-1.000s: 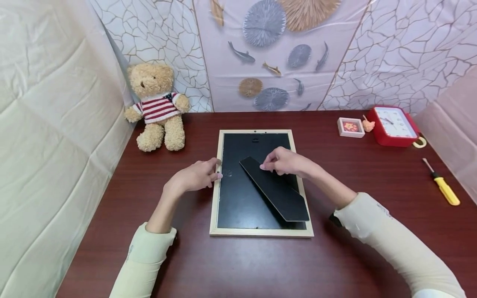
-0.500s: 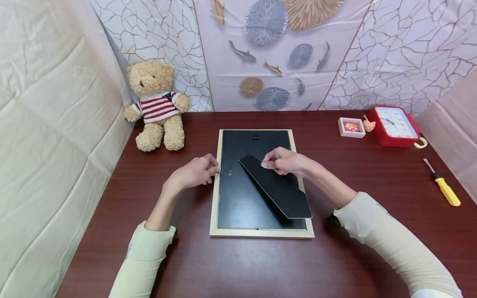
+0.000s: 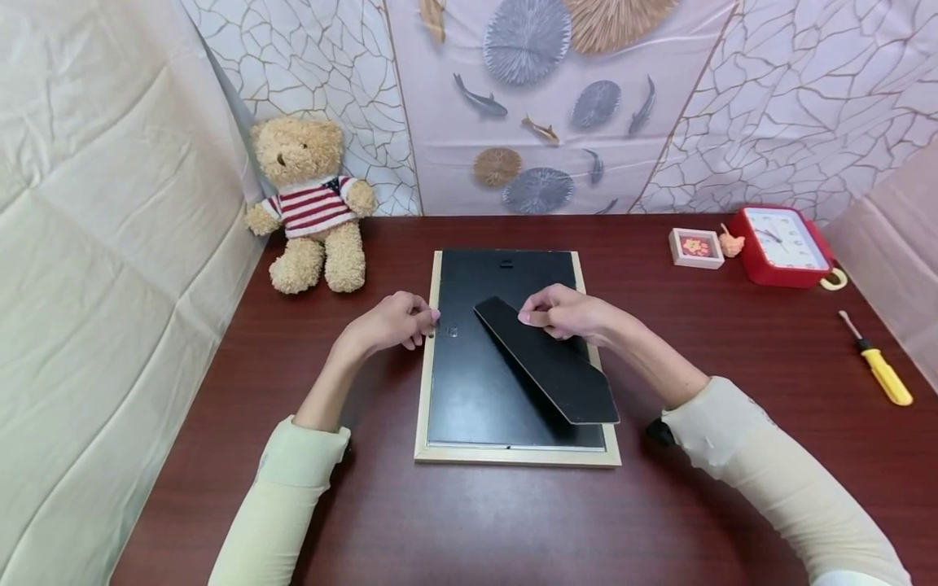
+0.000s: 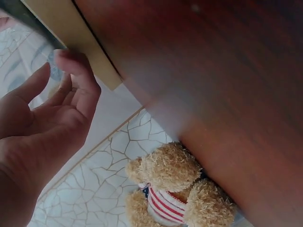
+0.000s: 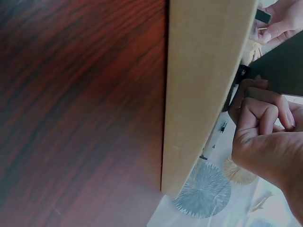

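A picture frame with a pale wooden border point(image 3: 425, 407) lies face down on the table. Its black backing board point(image 3: 469, 382) tilts up at the far end, covering most of the far border. My right hand point(image 3: 567, 313) pinches the black easel stand point(image 3: 553, 366) on the board near its narrow upper part; the stand's wide end is raised. My left hand point(image 3: 392, 321) is at the frame's left edge. In the left wrist view, the left index fingertip point(image 4: 61, 54) touches that edge, and the thumb stays apart from it. The right wrist view shows a gap between border and board.
A teddy bear point(image 3: 311, 203) in a striped shirt sits at the back left. Toward the back right are a small framed box point(image 3: 695, 247), a small orange ornament point(image 3: 731, 242) and a red clock point(image 3: 786, 246). A yellow-handled screwdriver point(image 3: 885, 374) lies at the right.
The backing board's far end has risen out of the frame, hiding the far border. The stand's wide end has shifted slightly up and right. My left thumb and index finger have drawn closer together.
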`<state>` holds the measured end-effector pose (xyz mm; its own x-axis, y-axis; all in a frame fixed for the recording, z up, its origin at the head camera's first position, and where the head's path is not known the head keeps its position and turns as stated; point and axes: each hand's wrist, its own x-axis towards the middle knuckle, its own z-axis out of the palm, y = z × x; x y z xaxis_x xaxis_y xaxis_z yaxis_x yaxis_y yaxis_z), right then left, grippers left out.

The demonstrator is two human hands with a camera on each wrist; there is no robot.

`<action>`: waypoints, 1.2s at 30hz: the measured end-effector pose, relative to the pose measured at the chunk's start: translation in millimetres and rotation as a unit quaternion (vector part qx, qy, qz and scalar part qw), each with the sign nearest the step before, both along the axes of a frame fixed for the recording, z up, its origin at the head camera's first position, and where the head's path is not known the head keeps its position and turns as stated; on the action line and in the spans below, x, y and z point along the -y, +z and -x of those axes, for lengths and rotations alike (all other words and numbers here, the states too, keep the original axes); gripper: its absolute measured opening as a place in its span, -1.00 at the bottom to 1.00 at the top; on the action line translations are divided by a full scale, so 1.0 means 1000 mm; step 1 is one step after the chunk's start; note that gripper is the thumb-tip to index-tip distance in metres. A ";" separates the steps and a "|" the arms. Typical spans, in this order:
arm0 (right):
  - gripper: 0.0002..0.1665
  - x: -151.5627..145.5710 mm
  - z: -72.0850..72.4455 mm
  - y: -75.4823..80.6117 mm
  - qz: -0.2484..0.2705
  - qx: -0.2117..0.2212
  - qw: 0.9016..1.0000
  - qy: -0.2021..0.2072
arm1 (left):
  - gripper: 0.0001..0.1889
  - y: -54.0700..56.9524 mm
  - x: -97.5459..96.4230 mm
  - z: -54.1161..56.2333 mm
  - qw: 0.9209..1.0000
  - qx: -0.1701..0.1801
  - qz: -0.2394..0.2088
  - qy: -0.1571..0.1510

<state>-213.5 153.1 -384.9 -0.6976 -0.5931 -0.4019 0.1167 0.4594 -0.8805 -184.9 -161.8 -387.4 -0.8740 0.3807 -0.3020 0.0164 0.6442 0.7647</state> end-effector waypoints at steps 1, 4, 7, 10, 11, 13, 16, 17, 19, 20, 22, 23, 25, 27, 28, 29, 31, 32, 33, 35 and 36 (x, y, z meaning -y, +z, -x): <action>-0.73 -0.001 0.001 0.000 0.000 -0.001 1.000 -0.003 | -0.69 0.000 -0.001 0.001 1.000 0.002 -0.002 0.001; -0.70 -0.002 0.003 0.002 0.001 -0.005 1.000 -0.004 | -0.68 0.001 -0.003 0.004 1.000 0.009 -0.004 0.004; -0.69 -0.002 0.004 0.005 0.000 -0.006 1.000 0.000 | -0.71 0.000 -0.004 0.006 1.000 0.008 -0.001 0.007; -0.70 -0.002 0.005 0.007 -0.001 -0.004 1.000 0.002 | -0.75 0.000 -0.006 0.006 1.000 0.009 -0.012 0.015; -0.71 -0.002 0.004 0.008 -0.001 -0.003 1.000 0.001 | -0.76 0.000 -0.007 0.006 0.999 0.013 -0.022 0.019; -0.72 -0.003 0.004 0.008 -0.003 -0.003 1.000 -0.001 | -0.79 0.000 -0.009 0.006 0.998 0.024 -0.053 0.026; -0.73 -0.004 0.003 0.006 -0.005 -0.005 1.000 0.003 | -0.81 -0.001 -0.009 0.006 0.994 0.043 -0.100 0.032; -0.74 -0.005 0.003 0.006 -0.006 -0.007 1.000 0.006 | -0.82 -0.001 -0.009 0.006 0.992 0.050 -0.112 0.034; -0.76 -0.005 0.001 0.005 -0.009 -0.015 1.000 0.011 | -0.84 -0.002 -0.009 0.007 0.989 0.061 -0.129 0.036; -0.77 -0.006 -0.001 0.005 -0.013 -0.021 1.000 0.012 | -0.85 -0.003 -0.009 0.007 0.988 0.066 -0.134 0.038; -0.80 -0.006 -0.005 0.007 -0.024 -0.040 0.999 0.014 | -0.88 -0.003 -0.009 0.007 0.986 0.079 -0.142 0.043; -0.81 -0.007 -0.007 0.008 -0.032 -0.052 0.998 0.012 | -0.88 -0.003 -0.009 0.006 0.985 0.082 -0.144 0.044; -0.82 -0.010 -0.011 0.012 -0.052 -0.078 0.996 0.010 | -0.86 -0.002 -0.008 0.006 0.984 0.087 -0.147 0.044; -0.84 -0.016 -0.014 0.017 -0.077 -0.111 0.991 0.008 | -0.82 -0.002 -0.007 0.005 0.984 0.091 -0.150 0.042; -0.84 -0.020 -0.016 0.019 -0.089 -0.128 0.988 0.006 | -0.81 -0.001 -0.007 0.004 0.983 0.094 -0.153 0.040; -0.83 -0.024 -0.017 0.021 -0.104 -0.148 0.984 0.004 | -0.80 -0.001 -0.006 0.003 0.982 0.095 -0.157 0.038; -0.82 -0.035 -0.019 0.024 -0.130 -0.183 0.974 0.000 | -0.80 0.000 -0.006 0.002 0.981 0.099 -0.164 0.036; -0.82 -0.040 -0.020 0.025 -0.140 -0.195 0.971 -0.005 | -0.81 0.000 -0.006 0.002 0.980 0.101 -0.168 0.037; -0.80 -0.045 -0.021 0.024 -0.148 -0.203 0.968 -0.009 | -0.82 0.000 -0.005 0.001 0.979 0.101 -0.171 0.037; -0.78 -0.055 -0.022 0.022 -0.153 -0.198 0.968 -0.018 | -0.84 0.000 -0.004 0.001 0.979 0.098 -0.174 0.041; -0.77 -0.058 -0.023 0.020 -0.150 -0.184 0.971 -0.024 | -0.85 0.001 -0.004 0.001 0.979 0.096 -0.174 0.045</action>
<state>-190.7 211.3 -364.5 -0.8504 -0.4518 -0.2695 -0.1535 0.7032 -0.6943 -185.4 -157.8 -386.8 -0.8483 0.4146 -0.3293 -0.1935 0.3360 0.9218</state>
